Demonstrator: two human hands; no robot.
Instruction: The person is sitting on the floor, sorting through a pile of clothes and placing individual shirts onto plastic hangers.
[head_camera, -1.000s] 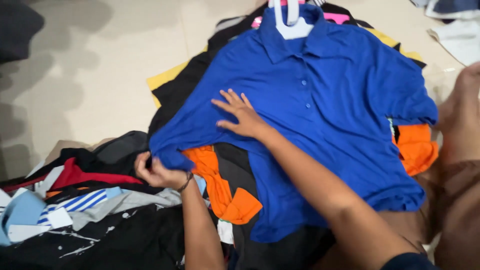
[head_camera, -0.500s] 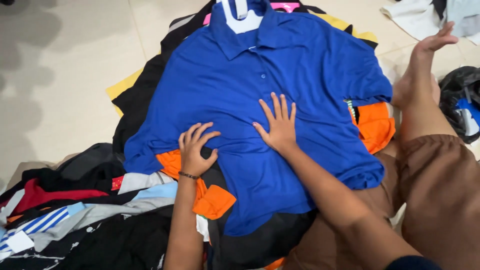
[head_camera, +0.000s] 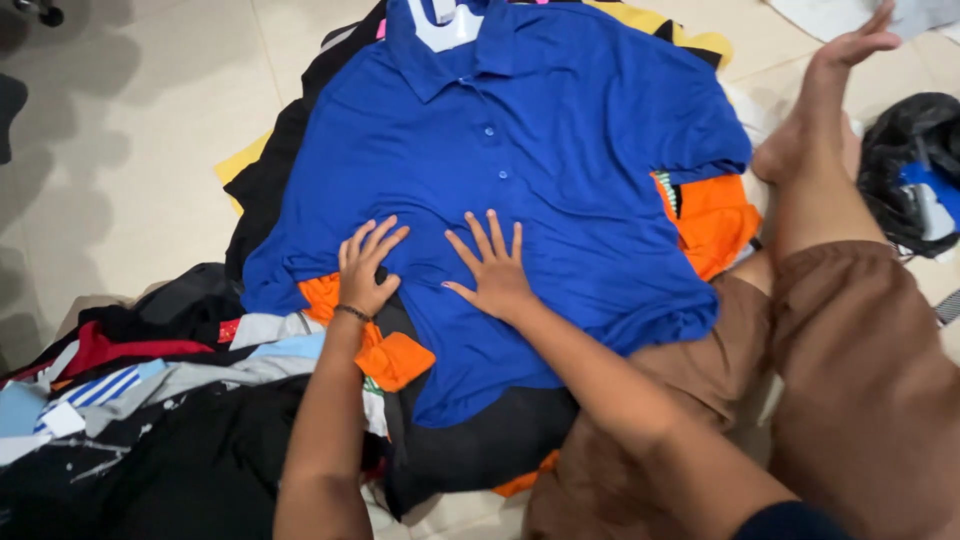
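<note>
Both my hands lie flat and open on the blue polo shirt (head_camera: 540, 150), gripping nothing: my left hand (head_camera: 362, 272) at its lower left edge, my right hand (head_camera: 495, 272) just beside it, mid-frame. The shirt spreads across the clothes pile (head_camera: 180, 400), over an orange garment (head_camera: 715, 220) at centre right.

Matt blue knit cloth polo shirt (head_camera: 540, 190), smooth pale glossy floor tiles (head_camera: 130, 130)

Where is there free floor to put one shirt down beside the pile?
The tile floor is bare left of the blue polo shirt. The lower left is crowded with the clothes heap; both hands press on the shirt.
</note>
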